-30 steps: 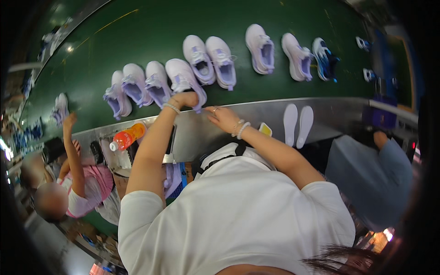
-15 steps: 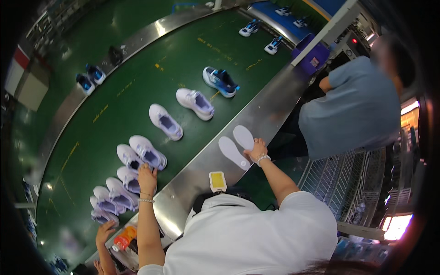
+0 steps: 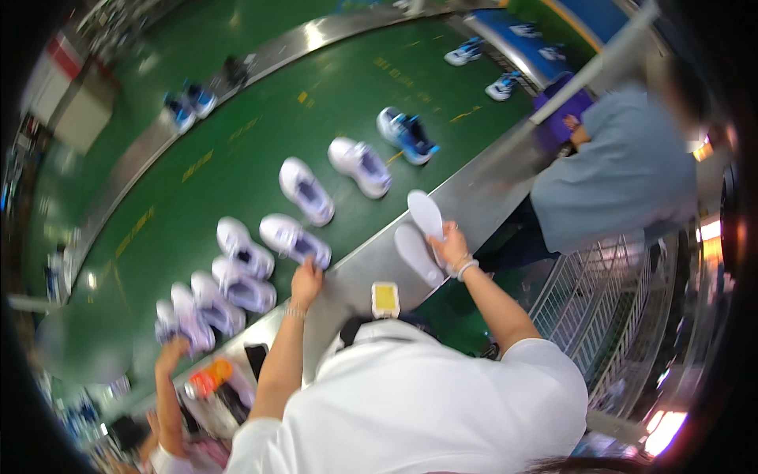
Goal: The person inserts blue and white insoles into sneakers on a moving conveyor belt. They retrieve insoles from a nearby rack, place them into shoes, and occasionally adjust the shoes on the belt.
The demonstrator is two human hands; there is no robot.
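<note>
My left hand point(image 3: 306, 284) pinches the heel end of a white and lavender sneaker point(image 3: 288, 237) at the near edge of the green belt. Between the fingers of my right hand point(image 3: 452, 246) is a white insole point(image 3: 425, 212), tilted up off the metal ledge. A second white insole point(image 3: 417, 253) lies beside and partly under it; whether my hand also touches that one I cannot tell. More white and lavender sneakers sit in a row, among them one sneaker point(image 3: 306, 191) just beyond and several to the left, the closest a sneaker point(image 3: 243, 284).
The green belt point(image 3: 229, 170) runs along a metal ledge point(image 3: 355, 276). A blue sneaker point(image 3: 407, 136) stands farther up it. On the left, another person's hand point(image 3: 174, 347) is at the sneakers, near an orange bottle point(image 3: 209, 378). A person in blue point(image 3: 620, 174) works beside a wire rack point(image 3: 588, 304).
My left hand has drawn one sneaker out of the group, rightward toward the ledge. My right hand has lifted one insole from the ledge. The view has shifted a little.
</note>
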